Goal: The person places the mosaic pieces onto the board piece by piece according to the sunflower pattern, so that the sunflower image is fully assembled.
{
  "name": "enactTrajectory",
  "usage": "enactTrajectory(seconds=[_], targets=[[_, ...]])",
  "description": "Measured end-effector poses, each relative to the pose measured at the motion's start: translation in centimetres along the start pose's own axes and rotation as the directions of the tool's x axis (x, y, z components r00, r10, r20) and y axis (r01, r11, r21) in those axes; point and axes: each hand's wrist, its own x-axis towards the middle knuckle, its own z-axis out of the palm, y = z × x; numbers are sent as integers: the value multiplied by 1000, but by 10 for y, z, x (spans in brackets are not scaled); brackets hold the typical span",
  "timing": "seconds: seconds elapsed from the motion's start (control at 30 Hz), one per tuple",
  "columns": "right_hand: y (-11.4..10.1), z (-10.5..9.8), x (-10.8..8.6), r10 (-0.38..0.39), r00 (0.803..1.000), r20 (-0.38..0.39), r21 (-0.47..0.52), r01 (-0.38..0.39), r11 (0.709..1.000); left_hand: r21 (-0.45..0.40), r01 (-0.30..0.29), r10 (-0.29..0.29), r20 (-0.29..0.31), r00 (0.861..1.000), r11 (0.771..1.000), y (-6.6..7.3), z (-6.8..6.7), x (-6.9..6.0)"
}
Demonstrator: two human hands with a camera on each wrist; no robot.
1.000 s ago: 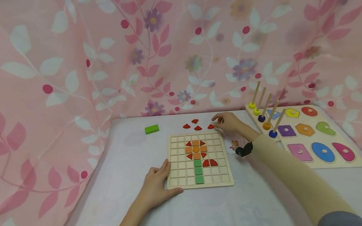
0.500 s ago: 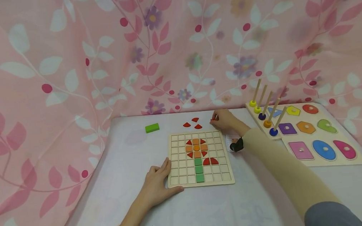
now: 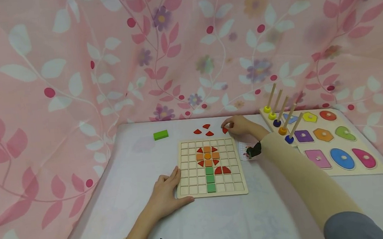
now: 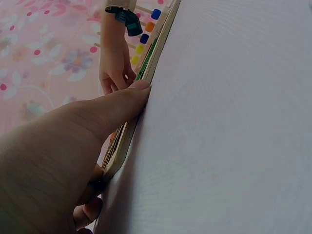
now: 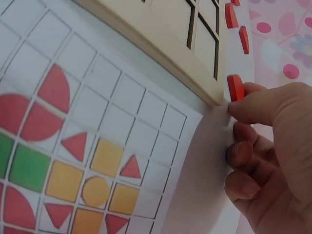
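The wooden grid board (image 3: 192, 189) holds orange squares round an orange circle, small red triangles, a column of green squares (image 3: 210, 179) and two red quarter pieces (image 3: 222, 170). My left hand (image 3: 165, 195) rests at its lower left corner, thumb along the front edge, as the left wrist view also shows the hand (image 4: 63, 146) against the board's side. Beyond the board's far right corner, my right hand (image 3: 241, 125) pinches a red piece (image 3: 225, 130). In the right wrist view, thumb and finger of that hand (image 5: 282, 131) grip the red piece (image 5: 236, 87) by its edge.
Several loose red pieces (image 3: 209, 133) lie behind the board, with a green block (image 3: 160, 135) to their left. A printed pattern card (image 3: 246, 155) lies right of the board, partly under my right wrist. Farther right stand a peg stacker (image 3: 282, 130) and a shape puzzle board (image 3: 350, 171).
My right hand has picked the rightmost red piece off the table and turned it between the fingers. My left hand has stayed at the board.
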Motion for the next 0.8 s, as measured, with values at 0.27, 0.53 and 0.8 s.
enactTrajectory(seconds=[0.27, 0.53, 0.8], targets=[[-5, 3, -3, 77, 996, -44, 17, -76, 997, 7, 8, -8, 2, 1000, 1000, -1, 0, 0], [-3, 6, 0, -14, 999, -31, -2, 14, 1000, 0, 4, -4, -2, 1000, 1000, -1, 0, -1], [1, 9, 3, -51, 996, -73, -22, 50, 999, 8, 5, -5, -1, 1000, 1000, -1, 0, 0]])
